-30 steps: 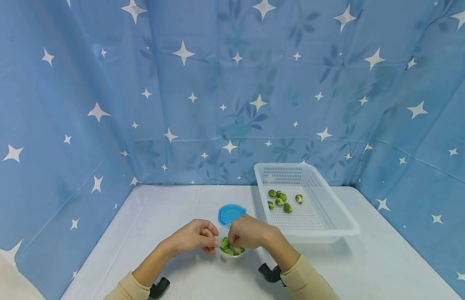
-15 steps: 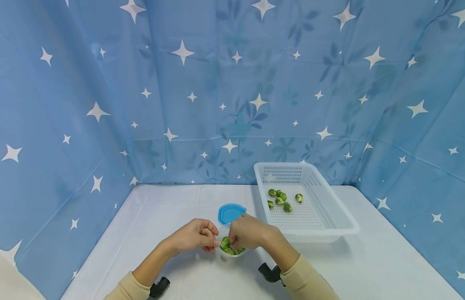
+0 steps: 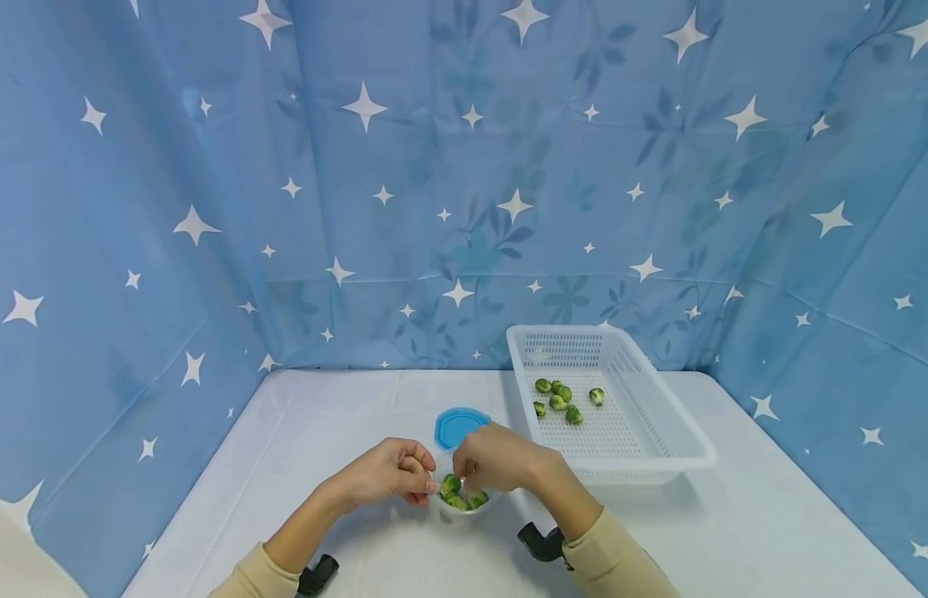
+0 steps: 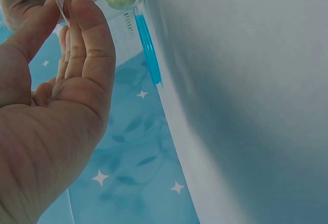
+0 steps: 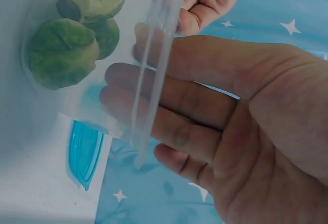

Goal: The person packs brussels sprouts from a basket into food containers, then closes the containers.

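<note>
My left hand (image 3: 392,471) pinches the rim of a clear plastic container (image 3: 464,512) between thumb and fingers, at the container's left side. In the left wrist view, the thumb and index fingertip meet at that rim. Several Brussels sprouts (image 3: 454,492) lie in the container. My right hand (image 3: 497,457) reaches over the rim from the right. Its fingers (image 5: 179,98) extend inside, fairly straight and holding nothing. In the right wrist view, the sprouts (image 5: 61,55) lie at the bottom, apart from the fingertips. From the head, this hand hides part of the container.
A blue lid (image 3: 458,428) lies just behind the container on the white table (image 3: 344,415). At the back right stands a white perforated basket (image 3: 628,462) with several Brussels sprouts (image 3: 558,402) in it. A blue starry curtain (image 3: 404,249) encloses the table's back and sides.
The right hand has shifted slightly left and up over the container, and its fingertips have come away from the sprouts a little. The left hand keeps its hold on the rim.
</note>
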Demonstrator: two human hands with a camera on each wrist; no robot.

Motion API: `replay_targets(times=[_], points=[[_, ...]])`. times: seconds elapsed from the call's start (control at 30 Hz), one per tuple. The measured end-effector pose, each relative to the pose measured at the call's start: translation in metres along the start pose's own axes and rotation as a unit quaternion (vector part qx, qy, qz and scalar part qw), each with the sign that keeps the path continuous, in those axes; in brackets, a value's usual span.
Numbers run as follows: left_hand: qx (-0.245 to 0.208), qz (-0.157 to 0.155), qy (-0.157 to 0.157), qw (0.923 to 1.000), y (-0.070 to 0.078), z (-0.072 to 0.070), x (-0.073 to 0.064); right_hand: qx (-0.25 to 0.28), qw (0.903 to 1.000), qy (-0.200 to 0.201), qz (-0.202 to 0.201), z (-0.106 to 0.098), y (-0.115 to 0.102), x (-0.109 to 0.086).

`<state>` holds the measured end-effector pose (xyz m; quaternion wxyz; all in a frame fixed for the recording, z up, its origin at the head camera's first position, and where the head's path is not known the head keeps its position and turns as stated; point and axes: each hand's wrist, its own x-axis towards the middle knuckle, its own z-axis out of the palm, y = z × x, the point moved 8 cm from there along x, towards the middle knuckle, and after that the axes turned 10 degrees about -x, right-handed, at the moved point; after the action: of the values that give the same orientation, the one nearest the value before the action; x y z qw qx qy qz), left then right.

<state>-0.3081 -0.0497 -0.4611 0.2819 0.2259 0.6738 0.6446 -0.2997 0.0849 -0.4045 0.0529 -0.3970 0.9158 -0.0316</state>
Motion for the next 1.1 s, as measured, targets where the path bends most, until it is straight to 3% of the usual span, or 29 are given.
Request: replay_targets(times=[0.2, 0.47, 0.93, 1.1], points=[[-0.003, 0.000, -0.002, 1.0000, -0.001, 0.000, 0.001, 0.034, 0.9978, 0.052, -0.023, -0.016, 0.002, -0.004], [0.002, -0.001, -0.001, 1.0000, -0.001, 0.000, 0.002, 0.044, 0.9917, 0.121, 0.005, -0.044, 0.013, -0.015], [-0.002, 0.001, 0.001, 1.0000, 0.001, 0.001, 0.000, -0.008, 0.9762, 0.213, 0.041, -0.086, 0.021, -0.028], [-0.001, 0.002, 0.003, 1.0000, 0.001, 0.001, 0.000, -0.026, 0.9643, 0.256, 0.064, -0.098, 0.024, -0.029]])
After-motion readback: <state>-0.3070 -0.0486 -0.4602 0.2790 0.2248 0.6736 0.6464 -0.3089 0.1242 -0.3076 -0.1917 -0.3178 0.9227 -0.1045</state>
